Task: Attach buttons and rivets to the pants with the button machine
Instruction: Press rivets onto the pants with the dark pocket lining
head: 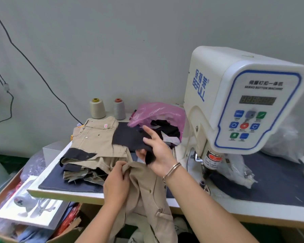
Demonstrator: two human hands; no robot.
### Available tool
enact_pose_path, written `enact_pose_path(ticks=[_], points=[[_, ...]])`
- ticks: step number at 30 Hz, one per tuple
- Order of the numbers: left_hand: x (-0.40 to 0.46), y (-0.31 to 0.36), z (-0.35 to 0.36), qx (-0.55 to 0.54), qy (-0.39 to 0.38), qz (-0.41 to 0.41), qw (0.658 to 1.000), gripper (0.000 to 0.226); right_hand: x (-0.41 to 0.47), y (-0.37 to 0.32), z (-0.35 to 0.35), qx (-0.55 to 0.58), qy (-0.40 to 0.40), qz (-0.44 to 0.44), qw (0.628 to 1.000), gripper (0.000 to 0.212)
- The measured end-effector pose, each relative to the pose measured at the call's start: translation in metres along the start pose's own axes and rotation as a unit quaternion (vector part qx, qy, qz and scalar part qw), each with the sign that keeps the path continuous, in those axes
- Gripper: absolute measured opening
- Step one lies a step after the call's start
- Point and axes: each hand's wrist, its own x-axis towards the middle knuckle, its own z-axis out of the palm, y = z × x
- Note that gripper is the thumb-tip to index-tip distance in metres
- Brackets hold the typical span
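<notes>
The white servo button machine [239, 102] stands on the table at the right, its press head [206, 165] low beside my right wrist. My left hand [117, 183] grips the top edge of beige pants [147, 195] that hang over the table's front edge; a brass button shows on them. My right hand [156, 149] pinches a piece of dark fabric [130, 137] between thumb and fingers above a pile of beige pants [98, 137], with the other fingers spread.
Two thread cones [96, 107] stand at the back by the wall. A pink plastic bag [158, 113] holds fabric scraps. A cardboard box [25, 207] with packages sits at the lower left. A dark mat [270, 186] covers the table [63, 195] near the machine.
</notes>
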Motion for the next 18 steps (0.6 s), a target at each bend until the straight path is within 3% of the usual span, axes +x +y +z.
enact_pose_path(ticks=[2, 4, 8, 9, 11, 14, 16, 18], points=[[0.004, 0.004, -0.01, -0.042, -0.059, 0.035, 0.997, 0.028, -0.018, 0.008, -0.012, -0.077, -0.001, -0.03, 0.997, 0.044], [0.01, 0.012, -0.024, -0.065, -0.104, 0.083, 0.989, 0.015, -0.034, 0.009, -0.021, -0.184, -0.006, -0.047, 0.982, 0.044], [0.016, 0.028, -0.041, -0.082, -0.165, 0.176, 0.967, 0.015, -0.064, 0.01, -0.037, -0.435, -0.02, -0.064, 0.898, 0.024], [0.016, 0.034, -0.043, -0.079, -0.179, 0.191, 0.962, 0.019, -0.071, 0.012, -0.042, -0.468, -0.029, -0.057, 0.882, 0.029], [0.016, 0.044, -0.043, -0.074, -0.209, 0.209, 0.952, 0.029, -0.084, 0.018, -0.05, -0.45, -0.039, -0.033, 0.892, 0.037], [0.008, 0.059, -0.038, -0.115, -0.253, 0.186, 0.942, 0.041, -0.099, 0.027, -0.058, -0.297, -0.011, -0.059, 0.953, 0.035], [0.001, 0.063, -0.039, -0.168, -0.241, 0.143, 0.945, 0.047, -0.112, 0.03, -0.064, -0.181, 0.015, -0.06, 0.981, 0.039], [-0.003, 0.064, -0.046, -0.219, -0.227, 0.109, 0.943, 0.039, -0.125, 0.032, -0.073, -0.107, 0.03, -0.052, 0.992, 0.039]])
